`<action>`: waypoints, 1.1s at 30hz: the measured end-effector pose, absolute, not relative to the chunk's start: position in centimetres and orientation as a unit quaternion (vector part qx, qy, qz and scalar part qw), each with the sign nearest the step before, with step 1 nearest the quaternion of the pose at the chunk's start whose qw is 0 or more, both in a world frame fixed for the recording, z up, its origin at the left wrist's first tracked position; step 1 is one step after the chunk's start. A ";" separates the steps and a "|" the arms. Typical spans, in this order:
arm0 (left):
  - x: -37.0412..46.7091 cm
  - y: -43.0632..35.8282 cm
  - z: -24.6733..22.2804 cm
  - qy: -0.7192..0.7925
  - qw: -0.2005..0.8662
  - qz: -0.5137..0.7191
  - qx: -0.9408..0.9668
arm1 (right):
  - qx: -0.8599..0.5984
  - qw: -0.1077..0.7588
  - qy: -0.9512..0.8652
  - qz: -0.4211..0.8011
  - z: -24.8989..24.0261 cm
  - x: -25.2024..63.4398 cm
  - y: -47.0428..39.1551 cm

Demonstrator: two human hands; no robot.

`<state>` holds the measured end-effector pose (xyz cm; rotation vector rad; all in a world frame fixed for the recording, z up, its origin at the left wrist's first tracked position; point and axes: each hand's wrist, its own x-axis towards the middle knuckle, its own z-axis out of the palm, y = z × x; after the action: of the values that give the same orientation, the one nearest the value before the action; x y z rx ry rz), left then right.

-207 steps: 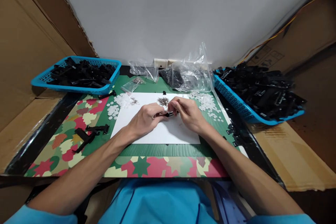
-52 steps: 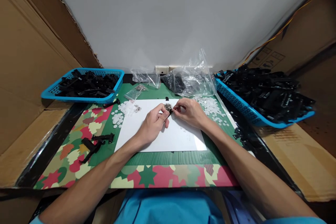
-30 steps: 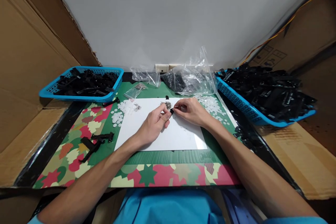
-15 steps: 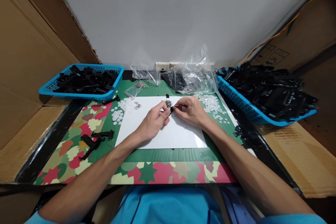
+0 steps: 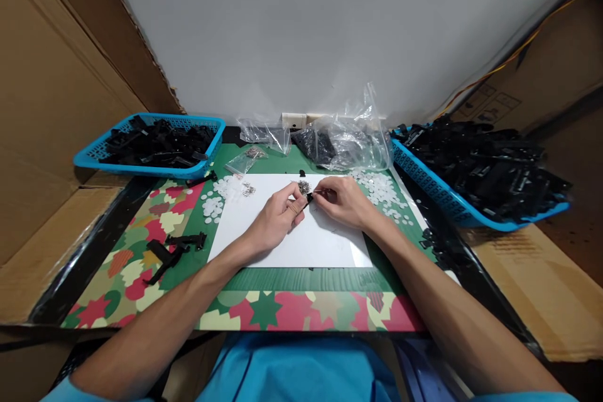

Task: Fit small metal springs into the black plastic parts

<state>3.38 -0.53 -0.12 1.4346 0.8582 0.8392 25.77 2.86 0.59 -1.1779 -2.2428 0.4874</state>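
Over a white sheet (image 5: 264,251) my left hand (image 5: 277,217) pinches a small black plastic part (image 5: 309,197) between thumb and fingers. My right hand (image 5: 343,203) is closed at the part's other end, fingertips pressed together; whatever they hold is too small to make out. Just behind the fingertips lies a pile of tiny metal pieces (image 5: 304,186). A small black piece (image 5: 302,173) rests at the sheet's far edge. White round discs lie on both sides, a left group (image 5: 213,207) and a right group (image 5: 379,191).
Blue baskets full of black plastic parts stand at left (image 5: 141,171) and right (image 5: 433,191). Clear plastic bags (image 5: 348,141) lie along the wall. Long black parts (image 5: 172,254) rest on the patterned mat (image 5: 136,264) near my left forearm. Cardboard (image 5: 56,75) walls the left side.
Both hands stay nearly in place, still at the black part. The whole view has shifted very slightly; nothing is visibly taken up or put down.
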 end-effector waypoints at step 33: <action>3.4 -0.8 0.6 0.354 0.589 0.351 0.636 | -0.457 0.230 -0.843 0.169 1.1 25.4 2.7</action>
<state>3.45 -0.76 0.64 1.4802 0.8248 0.8183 25.41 2.68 1.07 -1.2560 -2.3184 0.4660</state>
